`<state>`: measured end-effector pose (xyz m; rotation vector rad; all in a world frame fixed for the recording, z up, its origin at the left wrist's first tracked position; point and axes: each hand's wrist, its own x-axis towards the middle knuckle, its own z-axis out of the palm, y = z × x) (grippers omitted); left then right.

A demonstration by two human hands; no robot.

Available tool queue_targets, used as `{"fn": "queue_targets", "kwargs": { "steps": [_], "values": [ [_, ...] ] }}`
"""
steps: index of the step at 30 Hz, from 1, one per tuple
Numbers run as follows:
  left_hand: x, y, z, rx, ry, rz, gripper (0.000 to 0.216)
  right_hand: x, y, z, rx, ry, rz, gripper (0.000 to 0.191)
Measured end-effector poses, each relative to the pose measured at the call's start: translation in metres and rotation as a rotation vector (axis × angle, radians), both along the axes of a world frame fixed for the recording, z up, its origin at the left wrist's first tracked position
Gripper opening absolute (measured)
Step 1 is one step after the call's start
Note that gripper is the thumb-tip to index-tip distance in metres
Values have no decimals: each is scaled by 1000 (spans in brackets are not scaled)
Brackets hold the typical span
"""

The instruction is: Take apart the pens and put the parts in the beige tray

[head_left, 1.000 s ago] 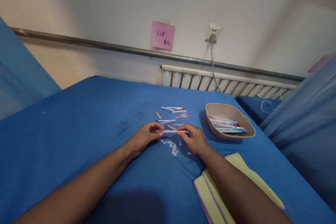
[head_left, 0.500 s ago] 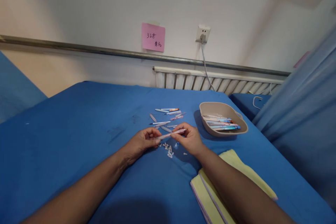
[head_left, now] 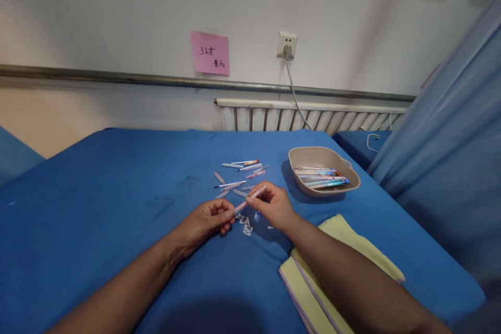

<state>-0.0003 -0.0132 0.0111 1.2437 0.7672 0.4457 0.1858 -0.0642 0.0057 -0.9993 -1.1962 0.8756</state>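
Note:
A slim pinkish pen (head_left: 241,206) is held between both hands above the blue surface, tilted up to the right. My left hand (head_left: 209,221) pinches its lower end, and my right hand (head_left: 274,204) grips the upper end with thumb and fingers. Just below the pen lie several small white pieces (head_left: 246,227), with one more piece (head_left: 270,227) off to the right. Behind the hands are spread loose pen parts: thin refills (head_left: 230,184), grey-white barrels (head_left: 232,165) and pink clear pieces (head_left: 255,173).
A beige basin (head_left: 299,167) with several pens stands at the right. A folded yellow cloth (head_left: 352,240) lies beneath my right forearm. The blue-covered table (head_left: 117,182) reaches a radiator (head_left: 270,117) by the wall; a blue curtain (head_left: 438,99) hangs at right.
The pen has gone from nearly level to a steeper tilt, its right end higher. Both hands still hold it. The whole view has shifted, moving the scene slightly left.

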Motion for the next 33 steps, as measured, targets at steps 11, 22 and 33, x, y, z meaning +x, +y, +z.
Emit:
{"fn": "queue_targets", "kwargs": {
  "steps": [11,22,33],
  "values": [
    [1,-2,0,-29,47,3,43,2,1,-3,-13,-74,-22,22],
    [0,1,3,153,24,99,24,2,-2,1,15,-111,-16,17],
    [3,1,3,201,55,193,31,7,0,-6,-12,-183,28,22]
  ]
}}
